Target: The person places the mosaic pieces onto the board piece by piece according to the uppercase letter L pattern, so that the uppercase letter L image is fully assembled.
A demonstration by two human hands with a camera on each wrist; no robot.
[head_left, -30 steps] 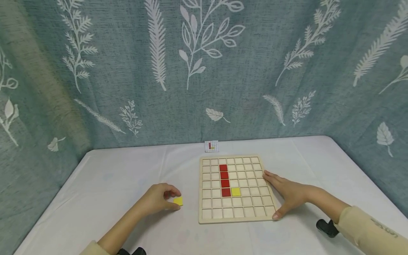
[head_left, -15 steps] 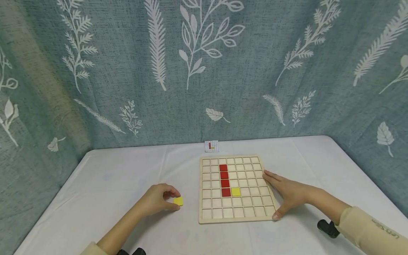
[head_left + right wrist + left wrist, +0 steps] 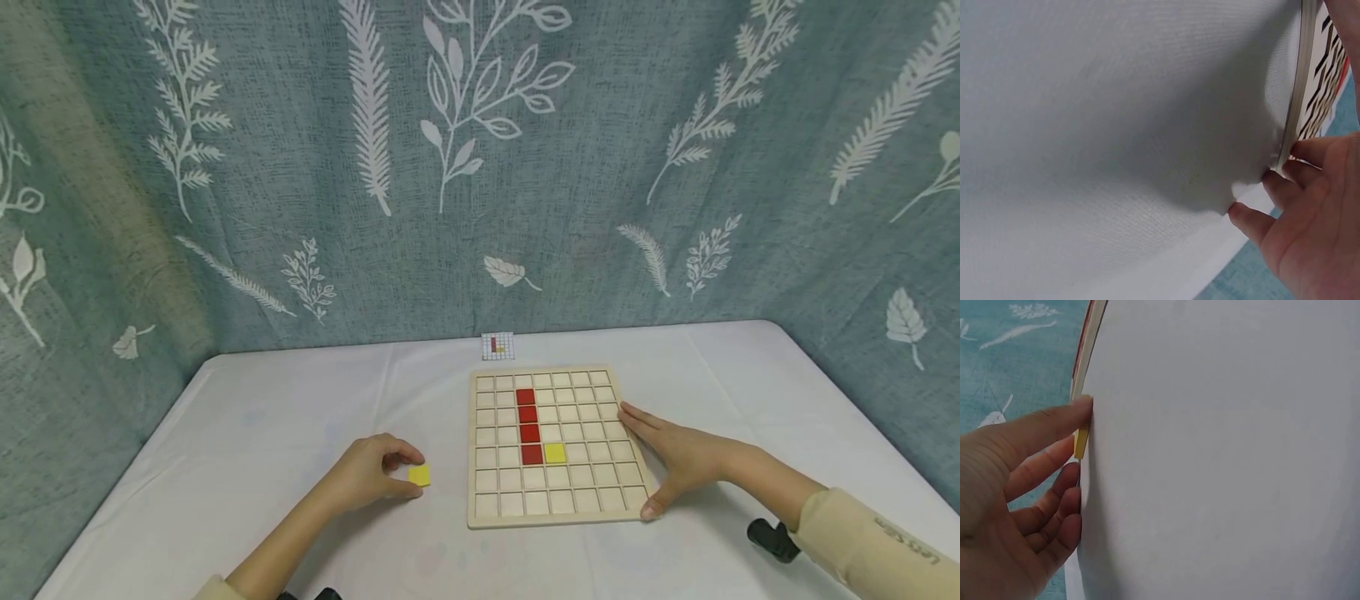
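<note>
My left hand (image 3: 371, 473) is at the left of the board, its thumb and index finger pinching a square yellow tile (image 3: 419, 475) low over the white cloth. From the left wrist, that tile appears edge-on as a thin yellow strip (image 3: 1082, 444) between thumb and fingers. A square wooden grid board (image 3: 498, 503) lies flat at the middle. Several red tiles (image 3: 529, 432) form one column in it, and a single yellow tile (image 3: 555, 452) sits right of the lowest red one. Fingers spread, my right hand (image 3: 682, 458) rests along the board's right edge, thumb at the near corner.
Behind the board lies a small printed card (image 3: 498, 346) showing a grid with red and yellow squares. White cloth covers the table (image 3: 300, 400), and a blue-green leaf-patterned curtain (image 3: 420, 275) hangs behind it. A black device (image 3: 772, 540) is at the right wrist.
</note>
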